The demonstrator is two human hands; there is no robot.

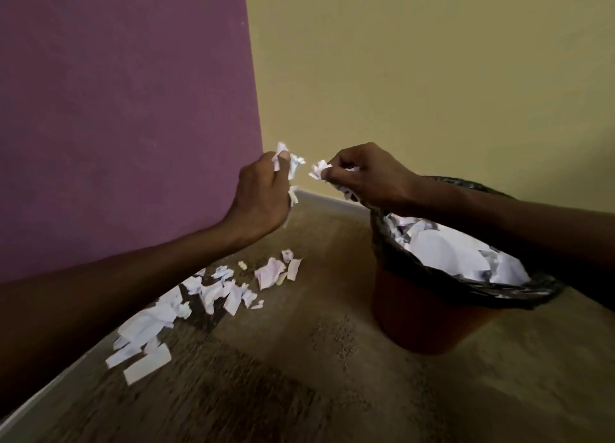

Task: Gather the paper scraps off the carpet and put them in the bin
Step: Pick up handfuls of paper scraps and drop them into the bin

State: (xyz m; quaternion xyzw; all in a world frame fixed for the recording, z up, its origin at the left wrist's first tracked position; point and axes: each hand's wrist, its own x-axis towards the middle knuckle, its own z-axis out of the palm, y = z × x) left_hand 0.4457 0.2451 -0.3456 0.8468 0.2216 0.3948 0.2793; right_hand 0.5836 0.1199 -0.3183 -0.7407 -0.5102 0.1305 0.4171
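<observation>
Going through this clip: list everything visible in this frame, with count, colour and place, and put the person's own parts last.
paper scraps: many, white, scattered on the carpet along the purple wall
bin: one, red-brown with black liner, right of the scraps, holding white paper
carpet: one, brown, floor
purple wall: one, left
yellow wall: one, right
left hand: one, grip on white scraps, raised above the carpet
right hand: one, grip on white scraps, by the bin's far rim

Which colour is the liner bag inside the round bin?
Black liner bag, over a reddish-brown round bin; head view.
</observation>
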